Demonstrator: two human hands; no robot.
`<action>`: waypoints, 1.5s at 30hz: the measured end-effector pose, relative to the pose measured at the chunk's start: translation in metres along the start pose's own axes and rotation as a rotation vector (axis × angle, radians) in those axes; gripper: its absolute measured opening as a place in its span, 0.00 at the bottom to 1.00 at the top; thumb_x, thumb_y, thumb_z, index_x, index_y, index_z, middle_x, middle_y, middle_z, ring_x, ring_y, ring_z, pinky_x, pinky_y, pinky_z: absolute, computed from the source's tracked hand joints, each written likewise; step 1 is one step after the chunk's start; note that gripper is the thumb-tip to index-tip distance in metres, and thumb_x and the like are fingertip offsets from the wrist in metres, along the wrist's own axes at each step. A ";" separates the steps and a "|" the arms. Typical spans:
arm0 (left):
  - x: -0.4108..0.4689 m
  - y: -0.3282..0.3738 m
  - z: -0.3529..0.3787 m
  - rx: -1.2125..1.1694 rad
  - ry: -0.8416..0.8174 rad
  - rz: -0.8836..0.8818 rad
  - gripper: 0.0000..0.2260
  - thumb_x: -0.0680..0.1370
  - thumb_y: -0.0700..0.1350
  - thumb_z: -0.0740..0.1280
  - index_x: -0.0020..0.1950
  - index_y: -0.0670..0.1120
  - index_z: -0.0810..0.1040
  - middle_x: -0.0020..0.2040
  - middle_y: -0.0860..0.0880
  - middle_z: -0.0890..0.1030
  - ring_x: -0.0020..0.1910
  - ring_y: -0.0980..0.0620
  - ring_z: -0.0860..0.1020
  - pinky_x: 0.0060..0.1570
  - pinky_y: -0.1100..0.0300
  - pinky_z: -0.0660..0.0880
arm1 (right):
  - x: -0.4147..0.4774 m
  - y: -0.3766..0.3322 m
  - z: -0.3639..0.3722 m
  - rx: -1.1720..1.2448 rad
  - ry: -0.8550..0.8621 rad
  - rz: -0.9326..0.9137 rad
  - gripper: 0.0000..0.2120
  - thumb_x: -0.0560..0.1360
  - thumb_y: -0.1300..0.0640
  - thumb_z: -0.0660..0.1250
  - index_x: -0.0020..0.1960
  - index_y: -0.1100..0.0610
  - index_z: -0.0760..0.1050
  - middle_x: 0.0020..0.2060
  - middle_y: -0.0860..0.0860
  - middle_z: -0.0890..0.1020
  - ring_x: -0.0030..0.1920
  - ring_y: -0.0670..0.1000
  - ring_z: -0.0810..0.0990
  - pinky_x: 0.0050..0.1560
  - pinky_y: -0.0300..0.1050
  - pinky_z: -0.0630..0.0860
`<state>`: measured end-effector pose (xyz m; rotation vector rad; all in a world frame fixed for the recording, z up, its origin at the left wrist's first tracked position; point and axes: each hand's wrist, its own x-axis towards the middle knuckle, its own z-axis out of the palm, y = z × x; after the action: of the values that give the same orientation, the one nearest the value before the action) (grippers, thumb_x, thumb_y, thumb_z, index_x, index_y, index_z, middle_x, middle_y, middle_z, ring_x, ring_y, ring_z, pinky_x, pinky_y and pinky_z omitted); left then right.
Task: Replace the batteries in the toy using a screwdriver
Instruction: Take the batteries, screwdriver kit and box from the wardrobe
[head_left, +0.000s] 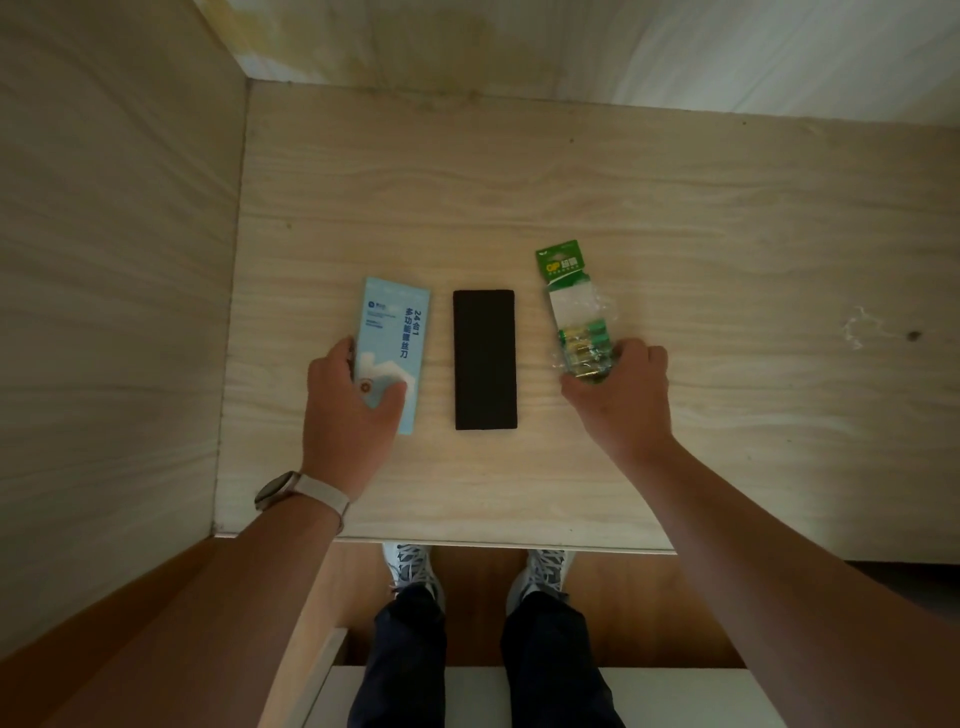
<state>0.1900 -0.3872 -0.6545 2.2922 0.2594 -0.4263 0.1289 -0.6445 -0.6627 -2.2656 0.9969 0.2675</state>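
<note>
A light blue screwdriver-set box (395, 332) lies on the wooden table (519, 197) left of centre, and my left hand (345, 405) grips its near end. A flat black rectangular object (484, 359) lies in the middle, touched by neither hand. To the right lies a green battery pack (574, 306) in torn clear plastic, with several batteries showing. My right hand (621, 395) is closed on the pack's near end. No bare screwdriver is in sight.
A wooden wall panel (114, 260) stands along the table's left side. A small crumpled piece of clear plastic (860, 327) lies at the far right. The table's front edge (467, 543) is close to my body, with my legs and shoes below it.
</note>
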 end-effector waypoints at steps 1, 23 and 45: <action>0.000 0.000 0.001 -0.047 -0.003 -0.021 0.26 0.76 0.43 0.74 0.71 0.44 0.70 0.62 0.47 0.74 0.52 0.50 0.79 0.47 0.57 0.80 | 0.001 0.001 0.000 0.041 -0.011 0.016 0.24 0.66 0.49 0.77 0.56 0.56 0.71 0.51 0.50 0.71 0.49 0.53 0.75 0.45 0.49 0.77; -0.022 0.021 0.011 -0.507 -0.057 -0.125 0.16 0.77 0.42 0.73 0.53 0.59 0.69 0.53 0.55 0.83 0.48 0.59 0.84 0.37 0.67 0.80 | -0.004 0.011 -0.018 0.429 -0.165 0.017 0.10 0.72 0.57 0.72 0.51 0.48 0.75 0.39 0.46 0.80 0.36 0.42 0.78 0.35 0.39 0.71; -0.059 0.066 0.035 -0.773 -0.246 -0.124 0.07 0.85 0.50 0.57 0.55 0.50 0.73 0.44 0.53 0.84 0.43 0.54 0.83 0.41 0.57 0.80 | -0.077 -0.051 -0.033 0.747 -0.380 -0.085 0.12 0.65 0.52 0.74 0.47 0.48 0.76 0.37 0.50 0.85 0.37 0.49 0.82 0.40 0.48 0.78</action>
<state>0.1484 -0.4612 -0.6104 1.4597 0.3661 -0.5499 0.1102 -0.5935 -0.5809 -1.4994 0.6480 0.2277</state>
